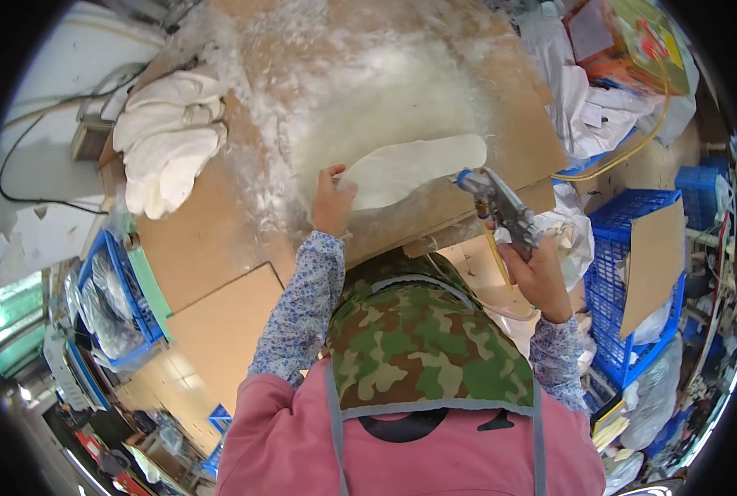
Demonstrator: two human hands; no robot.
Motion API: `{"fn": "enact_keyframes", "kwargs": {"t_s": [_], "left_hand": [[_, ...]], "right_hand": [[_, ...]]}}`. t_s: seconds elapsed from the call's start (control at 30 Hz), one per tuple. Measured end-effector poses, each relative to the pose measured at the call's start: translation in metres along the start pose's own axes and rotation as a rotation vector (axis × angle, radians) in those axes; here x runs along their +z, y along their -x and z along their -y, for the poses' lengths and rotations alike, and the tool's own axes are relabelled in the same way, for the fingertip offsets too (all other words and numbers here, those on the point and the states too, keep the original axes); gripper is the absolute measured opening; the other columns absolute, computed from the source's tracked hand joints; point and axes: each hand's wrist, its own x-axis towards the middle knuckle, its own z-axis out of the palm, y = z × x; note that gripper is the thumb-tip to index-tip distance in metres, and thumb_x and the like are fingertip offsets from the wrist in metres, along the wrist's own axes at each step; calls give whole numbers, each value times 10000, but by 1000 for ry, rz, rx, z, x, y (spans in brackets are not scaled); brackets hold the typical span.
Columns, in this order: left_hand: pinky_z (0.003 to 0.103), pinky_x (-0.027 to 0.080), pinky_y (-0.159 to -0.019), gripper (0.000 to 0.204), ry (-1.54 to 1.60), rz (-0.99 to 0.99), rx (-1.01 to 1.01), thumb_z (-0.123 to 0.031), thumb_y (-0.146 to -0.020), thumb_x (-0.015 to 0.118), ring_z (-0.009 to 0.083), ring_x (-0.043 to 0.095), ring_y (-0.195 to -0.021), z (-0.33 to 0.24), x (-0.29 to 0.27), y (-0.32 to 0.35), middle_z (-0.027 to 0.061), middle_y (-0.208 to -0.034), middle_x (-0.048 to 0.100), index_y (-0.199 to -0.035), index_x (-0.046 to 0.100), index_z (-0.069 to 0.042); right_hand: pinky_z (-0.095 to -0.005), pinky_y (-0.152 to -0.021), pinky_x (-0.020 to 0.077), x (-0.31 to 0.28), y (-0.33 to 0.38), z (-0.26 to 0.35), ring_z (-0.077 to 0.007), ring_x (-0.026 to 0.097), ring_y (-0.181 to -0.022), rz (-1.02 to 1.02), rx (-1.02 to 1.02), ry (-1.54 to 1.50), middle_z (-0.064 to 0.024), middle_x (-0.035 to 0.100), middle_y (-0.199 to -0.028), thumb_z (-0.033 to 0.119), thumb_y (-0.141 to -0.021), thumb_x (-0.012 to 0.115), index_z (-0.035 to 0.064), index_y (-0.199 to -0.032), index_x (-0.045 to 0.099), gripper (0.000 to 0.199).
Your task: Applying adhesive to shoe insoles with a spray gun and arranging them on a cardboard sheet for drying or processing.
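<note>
My left hand pinches one end of a flat white insole-shaped piece, held over the near part of the work board. Its rounded far end points right. My right hand is wrapped round the handle of a grey metal spray gun. The gun's blue nozzle end sits close to the lower right edge of the white piece, and a yellow hose hangs beneath it. Whether nozzle and piece touch I cannot tell.
White fibrous residue covers much of the brown board. A pile of white pieces lies at its left. Blue crates stand left and right, the latter with a cardboard sheet. A yellow hose curves at the right.
</note>
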Motion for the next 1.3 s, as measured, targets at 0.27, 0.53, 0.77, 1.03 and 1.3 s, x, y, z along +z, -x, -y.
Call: {"fn": "enact_keyframes", "kwargs": {"t_s": [0.27,0.53,0.77,1.03,1.3], "left_hand": [[269,516,-687,385,399,26,-374,-11,-833,540,152,571,-914,-16,-17,38,105,-1056,566,-1203,436,-18],[229,468,-494,329,231,-35,-236,-27,-846,495,123,566,-596,-15,-10,46,103,-892,585,-1164,411,-6],[239,453,-452,309,150,-101,-218,15,-851,491,128,567,-562,-5,-3,43,89,-825,550,-1152,420,20],[371,458,-688,343,-46,-211,-97,-6,-788,560,283,585,-745,15,8,43,156,-847,586,-1118,470,-36],[364,458,-696,343,-8,-225,-89,1,-796,546,277,585,-758,8,10,45,159,-880,585,-1129,465,-26]], "right_hand": [[-359,-623,437,48,-10,0,-312,540,-651,125,40,158,-179,581,-761,41,-817,604,-17,-1090,538,286],[-382,-878,444,78,-11,18,-377,560,-1034,213,-21,210,-216,575,-1138,28,-829,583,-12,-1236,485,421],[-390,-872,440,96,-15,26,-380,550,-1021,229,-135,225,-209,557,-1110,5,-811,578,-4,-1240,452,447],[-354,-827,450,108,-14,22,-304,602,-918,206,-87,227,-159,627,-962,11,-824,575,2,-1166,513,348],[-331,-790,461,104,-14,15,-277,613,-859,172,-125,286,-139,632,-921,4,-838,560,9,-1190,490,359]]}}
